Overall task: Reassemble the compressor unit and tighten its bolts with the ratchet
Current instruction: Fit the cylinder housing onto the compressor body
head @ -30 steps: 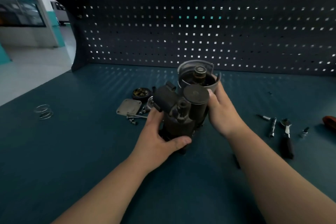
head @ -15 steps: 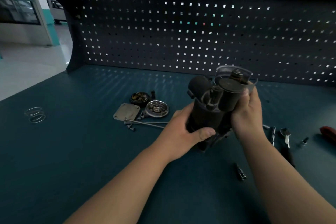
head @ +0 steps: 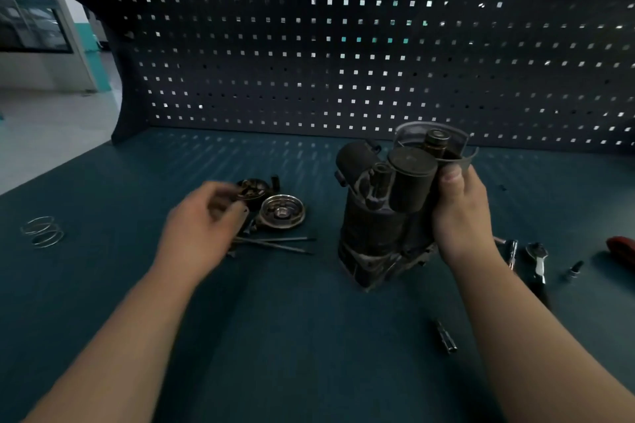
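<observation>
The compressor unit [head: 388, 213] is tilting, base down by the table [head: 309, 336]. The right hand [head: 460, 216] is gripping it from its 3 o'clock side, fingers curling round the housing. The left hand [head: 202, 227], clasping the unit half a second ago, is now hovering at its 9 o'clock beside the round cover [head: 282, 215] and long bolts [head: 275, 244], fingers loosely spread and blurred.

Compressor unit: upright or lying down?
Upright, slightly tilted: compressor unit has its cylinders pointing up, with the right hand gripping its side.
</observation>
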A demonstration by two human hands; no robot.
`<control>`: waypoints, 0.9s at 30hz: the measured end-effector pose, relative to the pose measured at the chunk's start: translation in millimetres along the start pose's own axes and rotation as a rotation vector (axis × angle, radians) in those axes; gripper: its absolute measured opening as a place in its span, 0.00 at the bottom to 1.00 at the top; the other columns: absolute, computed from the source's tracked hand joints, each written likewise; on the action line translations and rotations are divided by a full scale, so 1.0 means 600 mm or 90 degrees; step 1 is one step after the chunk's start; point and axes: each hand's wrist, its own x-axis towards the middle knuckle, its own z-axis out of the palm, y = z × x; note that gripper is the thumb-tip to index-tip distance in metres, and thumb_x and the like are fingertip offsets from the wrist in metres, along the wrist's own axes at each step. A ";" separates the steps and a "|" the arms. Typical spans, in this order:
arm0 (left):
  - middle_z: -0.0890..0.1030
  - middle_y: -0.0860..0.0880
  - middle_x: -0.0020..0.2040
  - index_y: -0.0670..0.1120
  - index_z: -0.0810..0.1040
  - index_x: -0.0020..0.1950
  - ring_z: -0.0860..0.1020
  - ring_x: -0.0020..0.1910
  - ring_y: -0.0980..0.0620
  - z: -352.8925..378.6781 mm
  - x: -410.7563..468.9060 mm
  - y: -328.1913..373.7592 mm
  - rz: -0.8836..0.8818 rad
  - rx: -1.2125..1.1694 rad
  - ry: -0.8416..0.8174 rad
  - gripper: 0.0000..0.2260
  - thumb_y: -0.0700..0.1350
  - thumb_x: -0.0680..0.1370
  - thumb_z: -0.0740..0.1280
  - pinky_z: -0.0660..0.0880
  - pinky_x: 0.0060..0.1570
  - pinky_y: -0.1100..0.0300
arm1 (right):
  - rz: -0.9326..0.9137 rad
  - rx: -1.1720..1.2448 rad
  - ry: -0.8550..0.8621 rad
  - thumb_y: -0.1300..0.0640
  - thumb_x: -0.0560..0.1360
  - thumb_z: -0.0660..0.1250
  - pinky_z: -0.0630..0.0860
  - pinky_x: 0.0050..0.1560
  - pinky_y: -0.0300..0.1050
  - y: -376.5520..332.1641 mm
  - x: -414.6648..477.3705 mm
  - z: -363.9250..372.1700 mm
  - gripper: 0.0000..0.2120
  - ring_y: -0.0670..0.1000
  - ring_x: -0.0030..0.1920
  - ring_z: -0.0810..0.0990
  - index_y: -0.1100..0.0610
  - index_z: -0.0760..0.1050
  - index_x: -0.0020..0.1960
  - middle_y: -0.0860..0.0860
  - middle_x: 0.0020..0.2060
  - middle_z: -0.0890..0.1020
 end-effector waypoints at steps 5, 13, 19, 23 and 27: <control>0.79 0.47 0.49 0.49 0.82 0.52 0.74 0.52 0.43 0.030 -0.003 -0.061 -0.055 0.325 -0.069 0.11 0.52 0.73 0.71 0.74 0.50 0.51 | 0.027 0.007 0.000 0.17 0.55 0.56 0.67 0.36 0.23 0.002 0.004 0.000 0.36 0.31 0.43 0.76 0.46 0.72 0.44 0.40 0.43 0.77; 0.81 0.45 0.41 0.48 0.83 0.45 0.76 0.48 0.42 0.060 0.018 -0.063 -0.065 0.379 -0.004 0.16 0.59 0.76 0.64 0.69 0.42 0.55 | 0.031 0.012 -0.003 0.32 0.63 0.54 0.67 0.34 0.22 0.010 0.006 -0.002 0.20 0.26 0.38 0.74 0.44 0.72 0.45 0.39 0.42 0.77; 0.79 0.43 0.48 0.45 0.81 0.47 0.76 0.49 0.42 0.067 0.033 -0.041 -0.154 0.421 -0.073 0.18 0.60 0.75 0.66 0.73 0.48 0.53 | 0.032 0.029 -0.008 0.31 0.64 0.56 0.68 0.36 0.23 0.009 0.005 -0.002 0.22 0.29 0.39 0.75 0.46 0.73 0.47 0.40 0.43 0.78; 0.78 0.44 0.54 0.47 0.76 0.59 0.76 0.54 0.44 0.067 0.060 -0.020 -0.272 0.416 -0.170 0.17 0.57 0.76 0.66 0.74 0.56 0.49 | 0.016 0.009 -0.012 0.22 0.58 0.58 0.69 0.38 0.24 0.008 0.003 -0.002 0.34 0.35 0.44 0.77 0.47 0.73 0.49 0.41 0.45 0.79; 0.78 0.44 0.53 0.44 0.75 0.57 0.76 0.53 0.44 0.065 0.075 0.006 -0.323 0.448 -0.263 0.15 0.52 0.76 0.67 0.73 0.58 0.47 | 0.028 0.023 -0.009 0.30 0.62 0.55 0.68 0.37 0.24 0.008 0.006 -0.002 0.25 0.30 0.41 0.76 0.47 0.73 0.47 0.42 0.44 0.79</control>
